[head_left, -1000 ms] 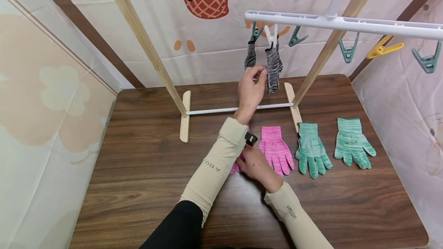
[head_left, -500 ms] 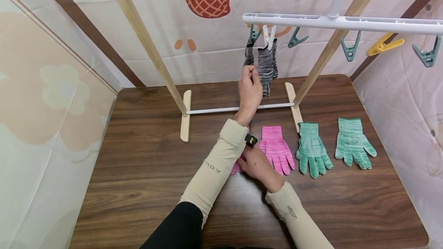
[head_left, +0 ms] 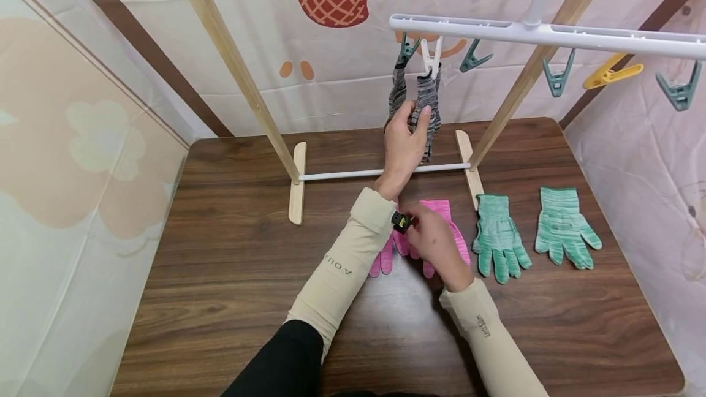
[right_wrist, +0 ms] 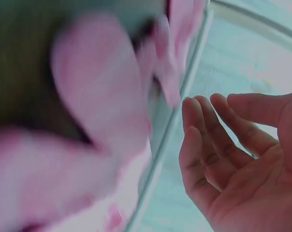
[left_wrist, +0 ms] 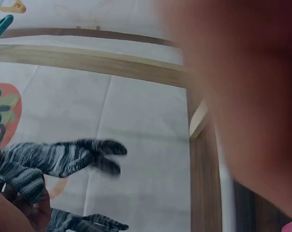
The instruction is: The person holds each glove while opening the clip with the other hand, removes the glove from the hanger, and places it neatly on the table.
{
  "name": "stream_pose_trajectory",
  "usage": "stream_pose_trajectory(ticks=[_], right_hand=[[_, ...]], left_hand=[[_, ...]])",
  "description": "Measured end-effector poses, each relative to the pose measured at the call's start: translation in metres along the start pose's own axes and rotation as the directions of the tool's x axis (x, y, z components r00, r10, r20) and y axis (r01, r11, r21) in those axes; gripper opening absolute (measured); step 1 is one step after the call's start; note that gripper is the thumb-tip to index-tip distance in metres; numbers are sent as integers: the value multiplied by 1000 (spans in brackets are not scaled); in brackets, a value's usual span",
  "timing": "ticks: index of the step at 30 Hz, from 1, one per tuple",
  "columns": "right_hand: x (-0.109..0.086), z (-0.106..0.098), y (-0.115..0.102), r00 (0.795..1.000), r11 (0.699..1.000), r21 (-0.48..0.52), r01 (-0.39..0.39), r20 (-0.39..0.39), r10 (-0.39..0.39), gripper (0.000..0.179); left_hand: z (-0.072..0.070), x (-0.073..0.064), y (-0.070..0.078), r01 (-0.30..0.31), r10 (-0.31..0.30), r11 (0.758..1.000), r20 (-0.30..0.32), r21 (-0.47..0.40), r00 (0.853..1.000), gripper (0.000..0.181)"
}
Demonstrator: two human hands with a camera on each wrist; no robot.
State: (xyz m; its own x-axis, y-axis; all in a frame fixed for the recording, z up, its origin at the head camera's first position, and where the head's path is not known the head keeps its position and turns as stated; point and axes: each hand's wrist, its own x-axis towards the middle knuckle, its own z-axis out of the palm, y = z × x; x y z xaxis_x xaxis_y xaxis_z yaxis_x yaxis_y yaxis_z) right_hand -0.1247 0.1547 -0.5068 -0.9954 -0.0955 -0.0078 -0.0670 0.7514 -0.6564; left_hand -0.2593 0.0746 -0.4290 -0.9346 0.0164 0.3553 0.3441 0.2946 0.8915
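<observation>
Two black-and-grey knit gloves hang from a white hanger. A teal clip holds the rear glove, and a white clip the front glove. My left hand grips the front glove, thumb across its near side and fingers at its left edge. In the left wrist view the fingers sit by the cuff while the glove's fingers stick out free. Low over two pink gloves, the left one and right one, my right hand has loosely bent fingers holding nothing.
Two green gloves, one darker and one lighter, lie at the table's right. A wooden rack with a white bottom rod stands behind. More teal clips and a yellow clip hang along the hanger.
My left hand has gone from touching beside the front grey glove to gripping it. My right hand has lifted from the left pink glove and shifted right.
</observation>
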Motion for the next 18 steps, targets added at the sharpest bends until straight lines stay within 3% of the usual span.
stream_pose_trajectory(ticks=[5,10,13,18], right_hand=[[13,-27,9,994,999,-32,31,-103,-34,20],[29,-54,7,966,998,7,67,-250,-64,20],[40,-71,1,936,992,59,112,-343,-85,20],[58,-92,-11,864,967,138,215,-489,-122,22]], left_hand=[[2,-2,0,-16,16,998,-5,59,1000,28],[-2,-2,-2,-29,28,996,7,88,1000,26],[-4,-2,-2,-35,33,995,18,97,999,25],[-7,-3,-4,-35,33,995,25,92,999,23]])
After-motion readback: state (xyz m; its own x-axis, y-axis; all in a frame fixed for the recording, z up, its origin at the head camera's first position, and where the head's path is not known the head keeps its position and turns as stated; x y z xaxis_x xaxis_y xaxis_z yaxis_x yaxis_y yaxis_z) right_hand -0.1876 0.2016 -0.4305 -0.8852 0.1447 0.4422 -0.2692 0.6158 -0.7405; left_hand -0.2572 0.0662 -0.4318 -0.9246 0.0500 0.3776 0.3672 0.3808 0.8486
